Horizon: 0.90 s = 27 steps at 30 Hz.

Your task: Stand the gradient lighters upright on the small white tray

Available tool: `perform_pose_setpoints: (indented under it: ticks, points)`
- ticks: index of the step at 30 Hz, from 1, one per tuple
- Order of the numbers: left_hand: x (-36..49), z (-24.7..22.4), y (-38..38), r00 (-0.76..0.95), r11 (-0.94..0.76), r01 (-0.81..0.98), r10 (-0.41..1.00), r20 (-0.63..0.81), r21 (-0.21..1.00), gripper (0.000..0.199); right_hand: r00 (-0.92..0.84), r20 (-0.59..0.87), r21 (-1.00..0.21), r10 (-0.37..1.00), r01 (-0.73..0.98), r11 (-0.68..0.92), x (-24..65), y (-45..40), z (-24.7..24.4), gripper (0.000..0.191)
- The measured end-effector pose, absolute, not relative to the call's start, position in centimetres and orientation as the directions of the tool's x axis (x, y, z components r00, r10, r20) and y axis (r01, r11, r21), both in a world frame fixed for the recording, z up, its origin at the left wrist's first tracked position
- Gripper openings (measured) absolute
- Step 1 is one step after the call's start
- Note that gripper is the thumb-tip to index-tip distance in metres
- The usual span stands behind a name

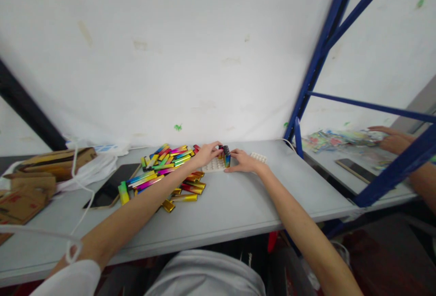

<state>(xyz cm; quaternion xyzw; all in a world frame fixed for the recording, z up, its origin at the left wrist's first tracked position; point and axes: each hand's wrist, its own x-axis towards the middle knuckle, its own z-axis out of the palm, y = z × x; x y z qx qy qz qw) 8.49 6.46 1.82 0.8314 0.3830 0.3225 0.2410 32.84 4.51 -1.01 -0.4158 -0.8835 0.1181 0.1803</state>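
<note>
A white tray with a grid of cells (214,166) lies on the table, and a short row of shiny lighters (227,157) with dark tops stands upright in it. My left hand (208,153) reaches over the tray from the left, its fingers closed on a reddish lighter (220,152) beside the row. From the right, my right hand (243,161) curls its fingers against the standing lighters, with the thumb low near the tray's front edge. Left of the tray is a loose pile of metallic rainbow-coloured lighters (163,166), partly hidden behind my left forearm.
Another white gridded piece (259,157) shows behind my right hand. A dark phone (114,187), cardboard boxes (30,191) and a white cable (80,182) lie left. A blue metal frame (315,68) rises right; beyond it are another person's hand (391,141) and colourful packets (334,139).
</note>
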Motion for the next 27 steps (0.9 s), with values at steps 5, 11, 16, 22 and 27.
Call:
perform_pose_setpoints:
  ticks: [5, 11, 16, 22, 27]
  points:
    - [8.0, 1.8, 6.4, 0.538, -0.583, 0.48, 0.786, 0.305, 0.656, 0.038, -0.6, 0.199, -0.333, 0.775, 0.703, 0.629, 32.8, 4.3, -0.6, 0.077]
    - [5.6, 1.8, 5.6, 0.475, -0.545, 0.545, 0.827, 0.301, 0.637, 0.045, -0.582, 0.188, -0.343, 0.791, 0.716, 0.608, 32.8, 4.2, -0.6, 0.079]
    - [0.9, 2.9, 3.6, 0.547, -0.616, 0.686, 0.788, 0.283, 0.387, 0.025, -0.58, 0.191, -0.352, 0.792, 0.712, 0.607, 32.9, 4.3, -0.8, 0.078]
    - [-3.8, 4.1, 1.8, 0.663, -0.643, 0.699, 0.747, 0.054, 0.312, 0.029, -0.576, 0.184, -0.363, 0.796, 0.713, 0.6, 32.9, 4.4, -0.8, 0.08]
    - [-4.6, 3.8, 2.4, 0.672, -0.654, 0.726, 0.74, -0.018, 0.213, 0.032, -0.577, 0.169, -0.363, 0.799, 0.718, 0.594, 32.9, 4.2, -0.6, 0.083]
